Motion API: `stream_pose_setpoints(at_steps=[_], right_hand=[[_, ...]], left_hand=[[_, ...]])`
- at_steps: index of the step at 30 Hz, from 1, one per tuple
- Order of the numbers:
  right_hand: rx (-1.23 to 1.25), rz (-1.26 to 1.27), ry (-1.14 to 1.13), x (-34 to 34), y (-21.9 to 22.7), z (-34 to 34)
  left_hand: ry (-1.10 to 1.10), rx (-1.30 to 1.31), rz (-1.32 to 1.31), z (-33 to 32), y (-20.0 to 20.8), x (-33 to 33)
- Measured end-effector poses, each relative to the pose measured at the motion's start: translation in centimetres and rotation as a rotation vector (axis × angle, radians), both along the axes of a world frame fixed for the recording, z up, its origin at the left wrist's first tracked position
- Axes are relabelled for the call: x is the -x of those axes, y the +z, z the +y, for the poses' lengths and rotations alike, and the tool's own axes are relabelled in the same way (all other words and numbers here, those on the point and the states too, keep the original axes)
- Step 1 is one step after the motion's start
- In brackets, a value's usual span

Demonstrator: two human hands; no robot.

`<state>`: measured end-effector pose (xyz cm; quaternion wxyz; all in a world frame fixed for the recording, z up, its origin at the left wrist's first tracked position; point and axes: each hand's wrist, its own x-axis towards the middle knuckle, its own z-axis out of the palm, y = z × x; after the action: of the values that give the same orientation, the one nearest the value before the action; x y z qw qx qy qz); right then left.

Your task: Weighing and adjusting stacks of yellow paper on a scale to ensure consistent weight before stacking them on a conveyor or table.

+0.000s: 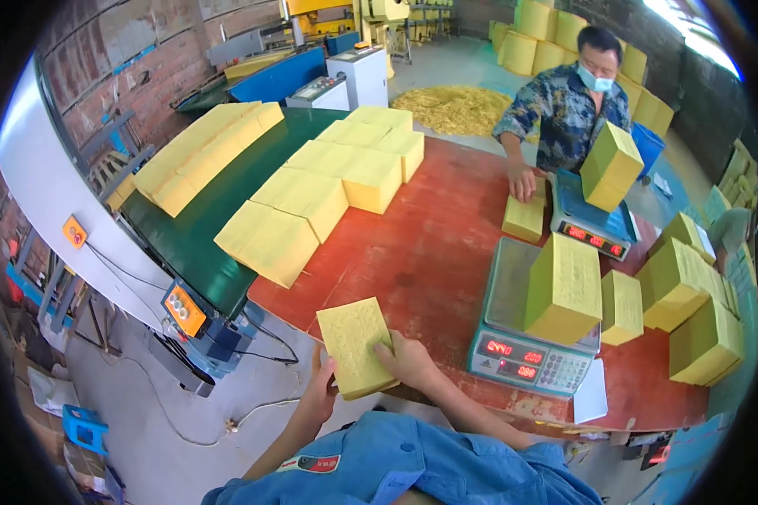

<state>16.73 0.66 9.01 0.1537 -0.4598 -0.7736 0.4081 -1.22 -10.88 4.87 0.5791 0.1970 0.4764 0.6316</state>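
Observation:
In front of my body I hold a small stack of yellow paper (pixel 354 343) with an embossed face, tilted over the near edge of the red table. My left hand (pixel 318 394) is closed on its lower left edge. My right hand (pixel 406 358) grips its right side, thumb on the face. Right of my hands stands a digital scale (pixel 526 366) with red displays. A thick block of yellow paper (pixel 564 282) rests upright on that scale, and a thinner stack (pixel 621 307) stands beside it.
Rows of yellow paper blocks (pixel 312 189) lie along the red table (pixel 421 244) and green conveyor (pixel 219 265). Across the table, a co-worker (pixel 564 105) touches a small stack (pixel 524 217) beside a second scale (pixel 594 220). More blocks (pixel 678 286) stand at right.

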Motion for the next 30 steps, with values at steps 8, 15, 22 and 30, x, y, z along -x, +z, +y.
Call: stream_pose_setpoints(at_steps=[8, 15, 22, 30], right_hand=[[0.163, 0.347, 0.071, -7.8, 0.9, -3.4], [0.035, 0.565, -0.179, -20.4, 11.1, -0.1], [0.024, 1.045, -0.518, -29.1, 17.0, 8.2], [0.238, 0.957, -0.612, -34.7, 12.5, 14.1]], left_hand=[[-0.011, -0.026, 0.074, -3.3, 4.6, -4.7], [-0.222, -0.377, 0.336, 2.1, 16.7, -12.1], [-0.616, -0.319, -0.133, 18.6, 23.0, -23.4], [-0.828, -0.121, 0.231, 24.3, 22.5, -27.8]])
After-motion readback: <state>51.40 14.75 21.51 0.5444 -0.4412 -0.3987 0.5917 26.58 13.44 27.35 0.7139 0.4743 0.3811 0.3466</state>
